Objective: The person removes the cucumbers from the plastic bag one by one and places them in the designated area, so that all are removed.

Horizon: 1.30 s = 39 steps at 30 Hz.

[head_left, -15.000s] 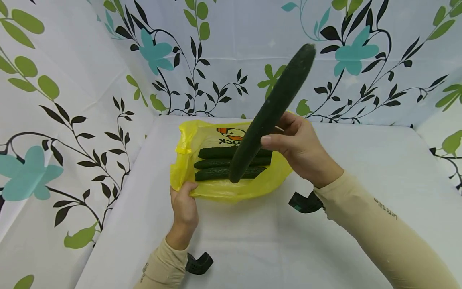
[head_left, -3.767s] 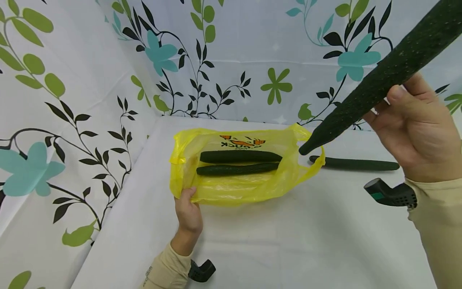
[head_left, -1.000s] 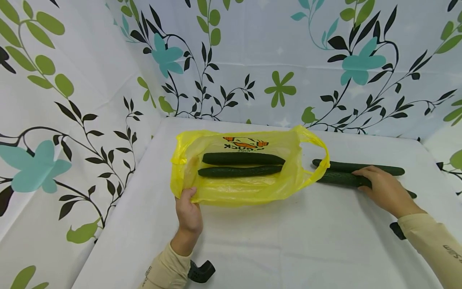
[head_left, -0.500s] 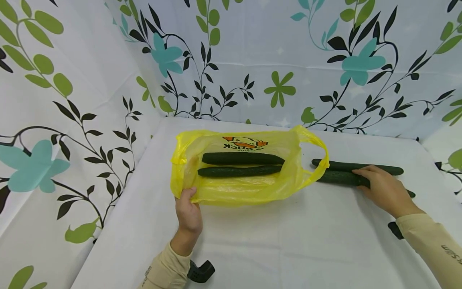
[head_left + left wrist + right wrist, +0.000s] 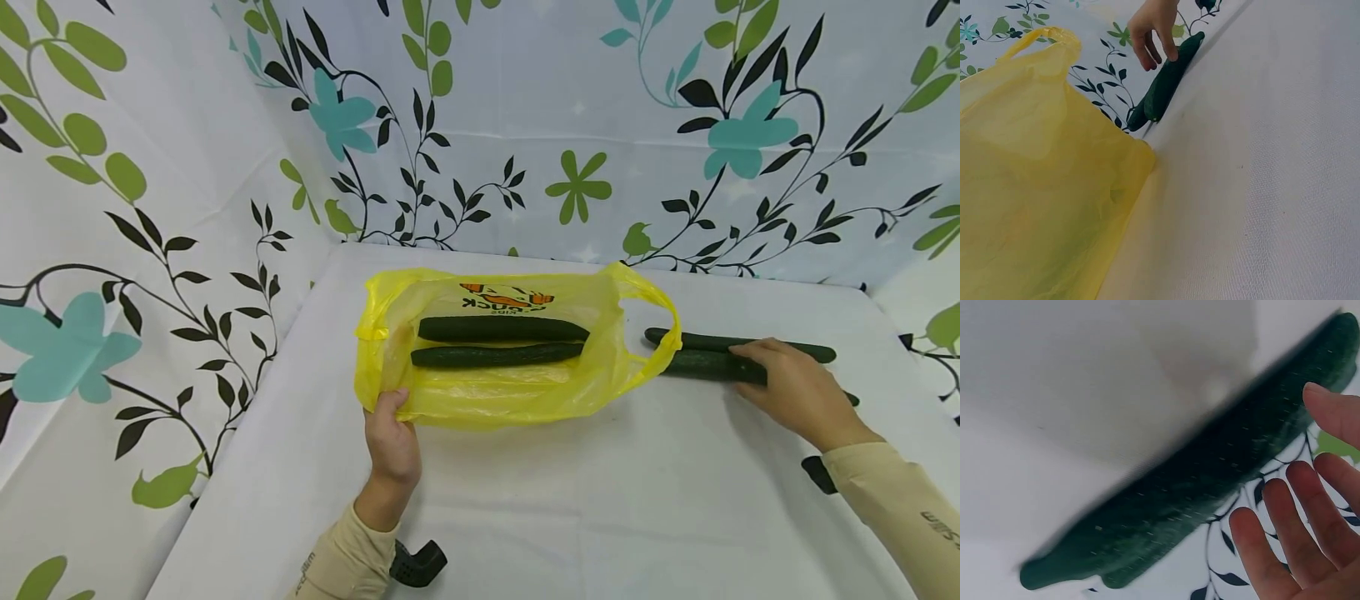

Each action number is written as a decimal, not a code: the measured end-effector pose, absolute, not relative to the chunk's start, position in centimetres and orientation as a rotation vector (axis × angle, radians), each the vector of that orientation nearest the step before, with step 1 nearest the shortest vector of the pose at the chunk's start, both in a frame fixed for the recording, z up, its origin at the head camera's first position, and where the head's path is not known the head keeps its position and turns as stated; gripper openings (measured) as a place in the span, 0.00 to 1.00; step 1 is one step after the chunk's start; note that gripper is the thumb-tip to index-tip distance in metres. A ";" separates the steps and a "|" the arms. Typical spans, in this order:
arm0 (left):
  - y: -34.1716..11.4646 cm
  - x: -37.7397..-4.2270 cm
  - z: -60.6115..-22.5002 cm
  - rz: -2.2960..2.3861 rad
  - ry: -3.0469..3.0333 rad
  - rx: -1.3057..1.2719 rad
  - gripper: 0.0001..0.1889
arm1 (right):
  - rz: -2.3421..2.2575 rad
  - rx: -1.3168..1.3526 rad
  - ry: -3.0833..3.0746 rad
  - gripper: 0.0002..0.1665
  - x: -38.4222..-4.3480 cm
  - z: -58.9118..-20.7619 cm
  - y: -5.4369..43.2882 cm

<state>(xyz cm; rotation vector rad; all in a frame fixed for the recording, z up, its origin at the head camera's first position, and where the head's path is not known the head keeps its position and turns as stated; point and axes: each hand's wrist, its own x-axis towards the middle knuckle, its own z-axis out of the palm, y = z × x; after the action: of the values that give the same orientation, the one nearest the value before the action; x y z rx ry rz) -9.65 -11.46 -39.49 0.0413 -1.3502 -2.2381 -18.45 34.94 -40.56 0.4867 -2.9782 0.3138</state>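
My left hand (image 5: 393, 454) pinches the near left edge of a yellow plastic bag (image 5: 480, 410) with a duck print, its mouth spread toward me. Two dark green cucumbers lie inside, a thicker one (image 5: 502, 328) behind a slimmer one (image 5: 495, 357). On the right of the table, my right hand (image 5: 798, 390) hovers over the nearer of two more cucumbers (image 5: 708, 365), hiding its middle. The right wrist view shows the fingers (image 5: 1294, 531) spread and relaxed beside this cucumber (image 5: 1191, 469), with the thumb overlapping it. Just behind it lies the other cucumber (image 5: 697, 339), nearly parallel.
A white cloth covers the table (image 5: 570, 508). Behind and at the left hangs a curtain (image 5: 480, 108) printed with leaves and flowers. The bag's loose handle (image 5: 666, 321) reaches to the left ends of the cucumbers on the right. A black device (image 5: 417, 564) sits at the left wrist.
Since the earliest frame, two cucumbers went from the bag to the table at right, carried by my right hand. In the last half second that hand loosened and rose slightly; my left stayed put.
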 end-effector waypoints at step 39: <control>-11.2 -9.6 -39.4 -2.248 -1.373 0.086 0.21 | 1.719 1.097 -2.101 0.40 -16.3 -25.9 12.7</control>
<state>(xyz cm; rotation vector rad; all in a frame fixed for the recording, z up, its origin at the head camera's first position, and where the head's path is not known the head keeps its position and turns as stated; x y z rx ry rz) -9.62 -11.17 -39.42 0.0864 -1.3727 -2.2478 -16.34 12.69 -25.93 1.0974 -2.1010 1.7194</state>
